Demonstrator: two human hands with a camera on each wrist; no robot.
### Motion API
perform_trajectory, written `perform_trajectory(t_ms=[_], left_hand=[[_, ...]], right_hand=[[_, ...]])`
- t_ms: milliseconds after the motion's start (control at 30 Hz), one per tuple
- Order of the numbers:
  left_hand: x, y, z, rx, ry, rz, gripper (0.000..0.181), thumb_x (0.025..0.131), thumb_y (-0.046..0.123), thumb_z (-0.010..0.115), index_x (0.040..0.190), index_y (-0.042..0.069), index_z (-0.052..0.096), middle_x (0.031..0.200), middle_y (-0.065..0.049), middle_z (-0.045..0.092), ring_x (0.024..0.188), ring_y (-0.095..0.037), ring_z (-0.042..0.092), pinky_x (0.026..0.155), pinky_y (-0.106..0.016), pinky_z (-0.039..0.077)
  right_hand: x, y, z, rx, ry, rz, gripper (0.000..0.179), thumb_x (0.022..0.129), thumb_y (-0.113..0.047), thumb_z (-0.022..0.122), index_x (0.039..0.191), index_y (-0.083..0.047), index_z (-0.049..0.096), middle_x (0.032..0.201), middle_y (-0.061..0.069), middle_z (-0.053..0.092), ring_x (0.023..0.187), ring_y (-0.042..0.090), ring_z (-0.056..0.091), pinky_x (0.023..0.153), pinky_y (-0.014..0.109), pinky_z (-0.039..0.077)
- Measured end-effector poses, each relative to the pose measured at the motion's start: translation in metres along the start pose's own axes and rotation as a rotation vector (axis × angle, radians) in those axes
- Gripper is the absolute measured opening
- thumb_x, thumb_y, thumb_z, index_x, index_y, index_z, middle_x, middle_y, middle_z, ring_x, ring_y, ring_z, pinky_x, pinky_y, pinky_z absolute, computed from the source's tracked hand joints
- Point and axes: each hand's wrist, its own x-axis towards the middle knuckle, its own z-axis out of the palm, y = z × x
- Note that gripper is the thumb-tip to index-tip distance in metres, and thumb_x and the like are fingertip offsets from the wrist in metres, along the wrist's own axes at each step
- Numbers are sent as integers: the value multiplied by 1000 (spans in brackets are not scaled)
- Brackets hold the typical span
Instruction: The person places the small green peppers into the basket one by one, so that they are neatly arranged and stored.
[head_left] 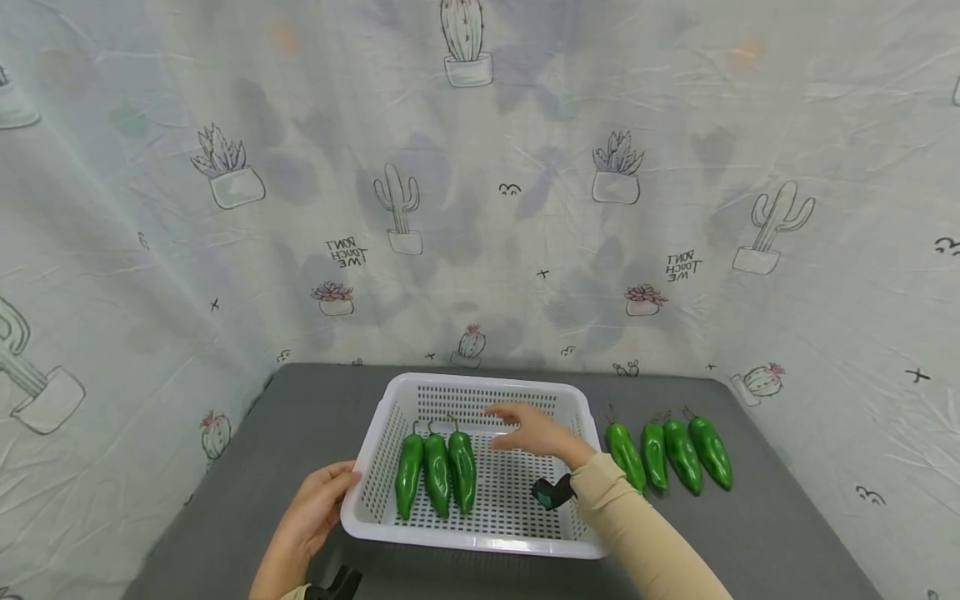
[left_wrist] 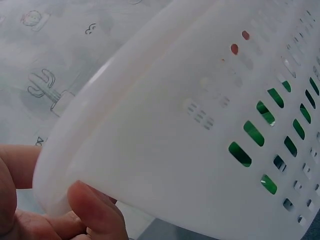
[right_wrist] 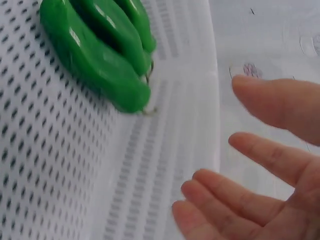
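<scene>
A white perforated plastic basket [head_left: 517,546] sits on the grey table. Inside it, toward the left, three green peppers [head_left: 437,475] lie side by side with their stems pointing away. My left hand [head_left: 318,504] pinches the basket's left rim; the left wrist view shows the thumb and fingers [left_wrist: 97,210] on either side of that rim. Over the right part of the basket hovers my right hand [head_left: 532,432], its fingers spread and holding nothing. In the right wrist view the peppers [right_wrist: 95,55] are apart from the fingers [right_wrist: 220,195].
Several more green peppers [head_left: 681,454] lie in a row on the table right of the basket, the nearest close to its right rim and my right forearm. A pale curtain [head_left: 480,208] printed with cacti hangs behind the grey table [head_left: 300,417] and at its sides.
</scene>
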Motion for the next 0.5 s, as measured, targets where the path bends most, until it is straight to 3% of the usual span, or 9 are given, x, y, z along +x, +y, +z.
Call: perform_trajectory(t_ms=[233,500], left_hand=[[0,1,0,1,5,-1,45,95,10,49,131,-16,39,114,-22,62,97,-25,64,74,-37,54],[1,2,-1,-3,-13,3,46,95,10,49,130,-17,39,111,-19,63,94,-21,64,73,-34,53]], right_hand=[[-19,13,-34,46,77,-56,49,92,-19,62,136,-2,49,136,19,51,123,39,49,97,49,44],[-46,35,-82,77,250,-27,48,93,-20,60,136,-2,48,137,23,48,125,41,47,96,48,44]])
